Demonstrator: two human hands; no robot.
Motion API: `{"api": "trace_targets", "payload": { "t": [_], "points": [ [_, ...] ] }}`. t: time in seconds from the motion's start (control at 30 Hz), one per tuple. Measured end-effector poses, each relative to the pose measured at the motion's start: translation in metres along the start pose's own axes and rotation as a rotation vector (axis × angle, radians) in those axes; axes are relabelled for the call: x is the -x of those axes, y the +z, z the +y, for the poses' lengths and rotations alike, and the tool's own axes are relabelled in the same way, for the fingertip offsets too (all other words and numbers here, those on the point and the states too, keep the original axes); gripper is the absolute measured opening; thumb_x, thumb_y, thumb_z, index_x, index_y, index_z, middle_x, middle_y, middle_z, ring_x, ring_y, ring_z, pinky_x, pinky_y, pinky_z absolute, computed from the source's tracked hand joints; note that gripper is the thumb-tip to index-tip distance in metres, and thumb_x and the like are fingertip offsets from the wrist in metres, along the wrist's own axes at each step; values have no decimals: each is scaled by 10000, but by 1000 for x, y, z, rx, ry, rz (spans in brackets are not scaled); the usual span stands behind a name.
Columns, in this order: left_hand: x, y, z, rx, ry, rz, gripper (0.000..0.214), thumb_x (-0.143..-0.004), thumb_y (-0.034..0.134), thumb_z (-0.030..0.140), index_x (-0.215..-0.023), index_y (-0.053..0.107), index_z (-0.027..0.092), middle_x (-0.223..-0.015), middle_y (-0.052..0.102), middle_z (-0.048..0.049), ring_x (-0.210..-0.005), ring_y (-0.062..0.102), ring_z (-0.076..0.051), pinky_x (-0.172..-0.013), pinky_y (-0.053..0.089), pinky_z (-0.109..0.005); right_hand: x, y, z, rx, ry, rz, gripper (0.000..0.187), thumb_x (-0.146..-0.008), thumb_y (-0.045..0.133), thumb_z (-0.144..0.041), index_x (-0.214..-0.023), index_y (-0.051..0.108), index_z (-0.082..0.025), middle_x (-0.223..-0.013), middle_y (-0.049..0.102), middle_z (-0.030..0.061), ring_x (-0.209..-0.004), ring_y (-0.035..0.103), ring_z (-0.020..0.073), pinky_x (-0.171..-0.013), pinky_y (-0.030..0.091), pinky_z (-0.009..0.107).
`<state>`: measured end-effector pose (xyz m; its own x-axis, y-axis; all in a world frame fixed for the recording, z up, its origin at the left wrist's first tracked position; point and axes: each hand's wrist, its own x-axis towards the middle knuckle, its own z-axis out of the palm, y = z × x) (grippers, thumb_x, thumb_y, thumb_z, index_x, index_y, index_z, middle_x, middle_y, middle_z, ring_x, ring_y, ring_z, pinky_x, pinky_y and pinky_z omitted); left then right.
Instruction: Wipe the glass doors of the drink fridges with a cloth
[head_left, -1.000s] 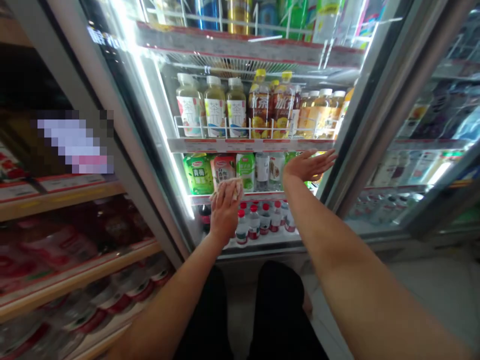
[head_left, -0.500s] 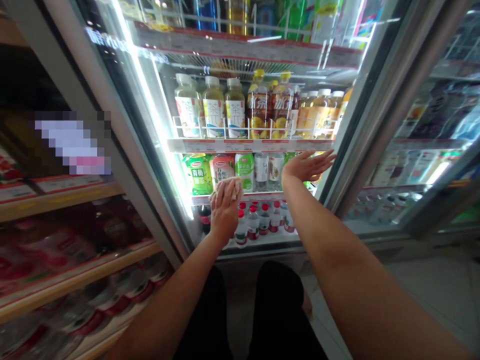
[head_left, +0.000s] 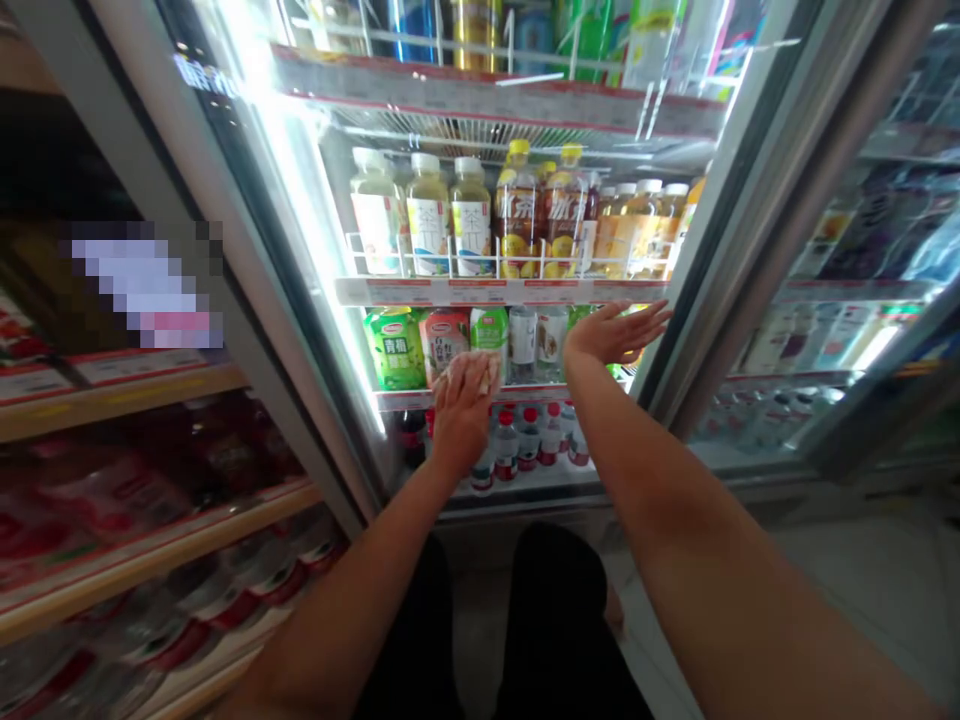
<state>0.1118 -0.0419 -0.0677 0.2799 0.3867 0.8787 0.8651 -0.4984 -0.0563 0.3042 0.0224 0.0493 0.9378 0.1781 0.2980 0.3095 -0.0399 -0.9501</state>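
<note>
My left hand (head_left: 460,420) is pressed over a pale, crumpled cloth (head_left: 491,373), part of which shows beyond the fingers. It rests against the glass door (head_left: 442,118) of a lit drinks fridge, in front of the lower shelf. Behind the cloth stand a red-labelled bottle (head_left: 444,335) and a green-and-white bottle (head_left: 490,332). Higher and to the right, my right hand (head_left: 616,333) lies against the glass with its fingers stretched out and nothing in them. Its fingertips are close to the door's metal frame (head_left: 739,235).
Shelves of bottles (head_left: 517,215) fill the fridge behind the glass. To the left, wooden shelves (head_left: 172,545) hold more bottles. Another fridge door (head_left: 847,290) stands at the right. My knees (head_left: 559,570) are just below the door, above a tiled floor (head_left: 847,560).
My left hand has slid a little to the right across the glass with the cloth. My right hand stays in the same place.
</note>
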Motion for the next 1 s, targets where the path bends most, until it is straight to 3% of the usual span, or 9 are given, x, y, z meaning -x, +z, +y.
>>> {"api": "trace_targets", "payload": {
  "t": [0.1,0.3,0.5,0.7,0.87,1.0],
  "points": [
    [-3,1,-2,13,29,-9,554,-927,466,126,-1452,518,295,-1574,429,-32,-1538,242,-246,-1268,234,-457,0,0,0,-9,-3,1,618,-1020,104,-423,-1605,160,-229,-1681,149,73,-1563,152,231,-1225,275,559],
    [-37,-8,-6,28,-54,90,496,-958,438,148,-1421,555,280,-1601,383,-40,-1555,180,-252,-1273,201,-485,0,-3,-1,9,-1,-28,608,-1022,122,-406,-1608,140,-247,-1681,137,81,-1566,141,226,-1221,280,561],
    [-31,-6,-1,-1,38,46,519,-940,460,128,-1426,548,289,-1582,418,-27,-1545,219,-239,-1264,231,-454,1,-3,0,3,0,-19,621,-1023,123,-419,-1605,160,-207,-1678,144,103,-1563,149,231,-1228,269,549],
    [-47,-12,-9,20,-65,146,464,-966,446,171,-1403,570,263,-1595,395,-44,-1546,214,-244,-1270,221,-490,1,-3,0,-14,-11,11,602,-1017,123,-421,-1595,206,-274,-1672,184,77,-1557,186,235,-1215,284,576],
    [-33,-7,-6,-32,37,57,509,-944,460,149,-1427,547,282,-1587,408,-40,-1547,212,-253,-1256,243,-478,1,-4,-1,-13,-8,-11,610,-1020,141,-405,-1602,181,-226,-1675,171,89,-1560,165,226,-1226,275,561],
    [-53,-13,-11,-40,29,130,481,-956,469,166,-1412,562,286,-1582,417,-36,-1538,239,-240,-1254,245,-463,2,-8,-2,-3,2,-54,619,-1019,143,-400,-1607,142,-207,-1682,137,87,-1567,125,222,-1241,253,552]
  ]
}}
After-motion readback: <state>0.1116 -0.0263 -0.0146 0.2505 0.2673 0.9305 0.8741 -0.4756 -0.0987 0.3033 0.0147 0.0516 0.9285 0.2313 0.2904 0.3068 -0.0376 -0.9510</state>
